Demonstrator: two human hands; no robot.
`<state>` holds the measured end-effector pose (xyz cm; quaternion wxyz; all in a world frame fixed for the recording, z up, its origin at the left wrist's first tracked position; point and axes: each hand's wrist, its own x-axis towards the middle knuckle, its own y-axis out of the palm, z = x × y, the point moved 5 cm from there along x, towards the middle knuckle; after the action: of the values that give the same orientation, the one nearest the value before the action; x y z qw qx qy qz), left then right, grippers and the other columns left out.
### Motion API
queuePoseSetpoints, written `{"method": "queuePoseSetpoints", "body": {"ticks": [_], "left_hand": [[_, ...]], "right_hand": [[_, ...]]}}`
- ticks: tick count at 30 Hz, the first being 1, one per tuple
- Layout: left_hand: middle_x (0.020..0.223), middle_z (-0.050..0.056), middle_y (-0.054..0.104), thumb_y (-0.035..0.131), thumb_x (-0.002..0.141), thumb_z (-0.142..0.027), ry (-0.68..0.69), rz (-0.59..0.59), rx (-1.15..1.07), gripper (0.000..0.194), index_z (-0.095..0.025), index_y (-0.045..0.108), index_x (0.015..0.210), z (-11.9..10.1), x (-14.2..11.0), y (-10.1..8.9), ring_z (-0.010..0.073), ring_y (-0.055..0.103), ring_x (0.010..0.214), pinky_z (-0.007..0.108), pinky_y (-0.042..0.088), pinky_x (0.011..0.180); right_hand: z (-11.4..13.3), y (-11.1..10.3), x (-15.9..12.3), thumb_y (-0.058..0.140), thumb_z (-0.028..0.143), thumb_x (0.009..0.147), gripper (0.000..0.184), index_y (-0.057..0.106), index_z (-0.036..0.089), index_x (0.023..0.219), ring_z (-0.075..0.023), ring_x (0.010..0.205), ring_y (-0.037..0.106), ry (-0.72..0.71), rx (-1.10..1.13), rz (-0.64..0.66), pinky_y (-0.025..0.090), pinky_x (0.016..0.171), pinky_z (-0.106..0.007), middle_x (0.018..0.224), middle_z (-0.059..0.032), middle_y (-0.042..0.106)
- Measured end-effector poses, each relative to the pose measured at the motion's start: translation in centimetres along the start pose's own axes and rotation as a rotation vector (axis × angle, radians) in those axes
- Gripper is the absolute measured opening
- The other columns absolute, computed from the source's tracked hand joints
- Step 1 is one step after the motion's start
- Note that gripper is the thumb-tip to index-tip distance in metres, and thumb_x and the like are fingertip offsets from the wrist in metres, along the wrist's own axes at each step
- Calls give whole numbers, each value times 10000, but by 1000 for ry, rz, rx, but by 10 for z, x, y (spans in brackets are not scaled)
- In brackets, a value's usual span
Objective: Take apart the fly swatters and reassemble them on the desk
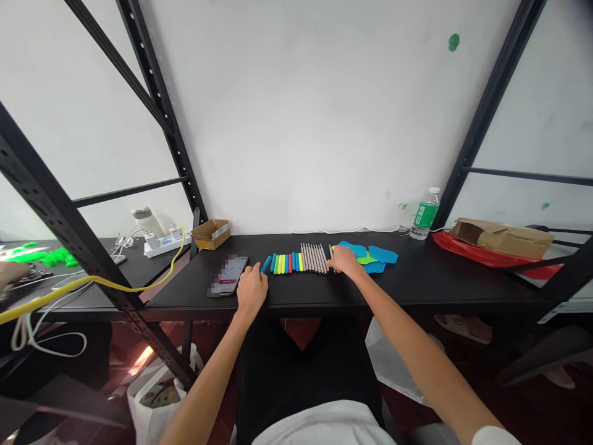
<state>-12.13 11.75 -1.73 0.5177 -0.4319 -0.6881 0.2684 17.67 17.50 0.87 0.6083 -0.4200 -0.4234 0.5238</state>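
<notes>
My left hand (252, 289) is closed at the left end of a row of short coloured sticks (286, 264), in blue, yellow-green, red and yellow. Between its fingertips is a tilted blue stick (265, 264). Right of the coloured row lie several thin grey metallic rods (314, 258), side by side. My right hand (345, 259) pinches another grey rod (330, 252) just past them, its lower part covered by my fingers. Flat blue pieces (383, 254) and a green piece (367, 258) lie partly behind that hand.
A phone (234, 275) lies left of my left hand, near an open cardboard box (211, 234). Farther right stand a water bottle (425, 214) and a brown package (503, 238) on red plastic (491, 254). A yellow cable (115, 285) crosses the left shelf post. Another person's hand shows at far left.
</notes>
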Motion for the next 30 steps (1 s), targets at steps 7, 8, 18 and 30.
{"method": "queuePoseSetpoints", "body": {"ticks": [7, 8, 18, 30], "left_hand": [[1012, 92, 631, 389, 964, -229, 148, -34, -104, 399, -155, 643, 1263, -7, -27, -7, 217, 628, 867, 321, 477, 775], [998, 87, 628, 391, 962, -222, 167, -23, -84, 394, -160, 654, 1248, -12, -28, -7, 215, 623, 852, 322, 470, 764], [1009, 71, 633, 392, 977, -211, 360, 34, -49, 361, -224, 687, 1185, -41, -36, 4, 223, 576, 889, 348, 434, 771], [1023, 57, 647, 454, 958, -264, 348, 25, -89, 256, -245, 683, 1072, -43, -43, -2, 232, 587, 923, 363, 437, 824]], "right_hand": [[-7, -7, -16, 609, 152, 682, 287, 480, 195, 430, -189, 517, 620, -31, 221, 38, 419, 493, -247, 453, -78, 608], [-8, -8, -18, 600, 158, 691, 297, 464, 197, 429, -188, 511, 622, -35, 258, 37, 423, 492, -246, 449, -75, 606], [-15, 4, -60, 653, 346, 797, 177, 628, 179, 848, -133, 490, 603, -139, 1094, 96, 500, 454, -225, 589, 9, 590], [-29, 33, -74, 537, 530, 871, 429, 729, 151, 933, -114, 548, 594, -123, 1412, 48, 478, 460, -208, 793, -80, 699]]}}
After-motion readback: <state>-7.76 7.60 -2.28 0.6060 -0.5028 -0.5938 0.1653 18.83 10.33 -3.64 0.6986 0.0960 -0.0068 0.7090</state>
